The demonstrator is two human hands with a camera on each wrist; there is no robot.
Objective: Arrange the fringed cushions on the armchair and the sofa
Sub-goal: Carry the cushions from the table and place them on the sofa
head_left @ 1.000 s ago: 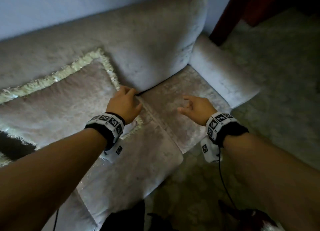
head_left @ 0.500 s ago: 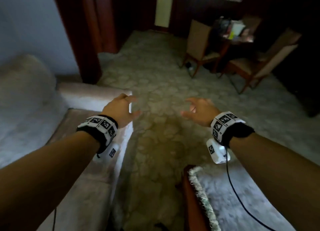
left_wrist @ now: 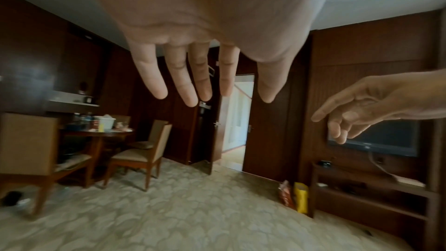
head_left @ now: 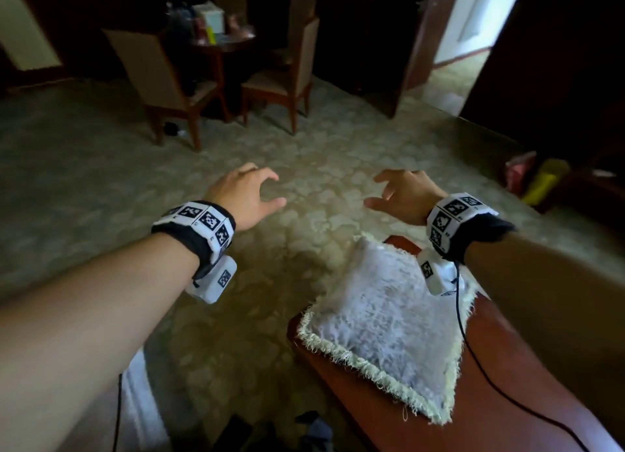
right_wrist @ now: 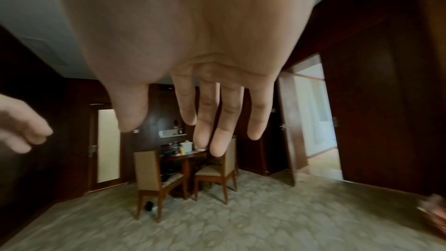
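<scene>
The left hand (head_left: 245, 194) is reaching forward at the end of a bare, outstretched forearm, palm down, its fingers (left_wrist: 200, 75) spread and only lightly bent, gripping nothing. The right hand (head_left: 406, 194) is hovering level with it and a little apart, thumb turned inward, fingers (right_wrist: 229, 117) hanging loose and separated, likewise holding nothing. Each wrist is wearing a black band (head_left: 199, 228) faced with white squares printed in black block patterns, and a small white box is hanging beneath each band, a thin black cable (head_left: 473, 357) trailing from the right one; no words are legible on them. Just below the right wrist, a fringed cushion (head_left: 382, 323) is lying flat on a smooth reddish-brown wooden surface (head_left: 500, 394); it is square and set corner-on, its face a pale, shaggy pile, its edges trimmed with a cream tasselled fringe. Neither hand is touching it. Beneath both hands, a beige carpet (head_left: 101, 167) with a mottled, cloud-like pattern is spreading outward. Well beyond the fingertips, two wooden chairs (head_left: 287, 76) with tan padded seats and backs are standing at a round dark table (head_left: 223, 45) crowded with small items too blurred to read. Far to the right of the right hand, a red and a yellow packet (left_wrist: 300, 199) are standing on the floor, their print unreadable.
</scene>
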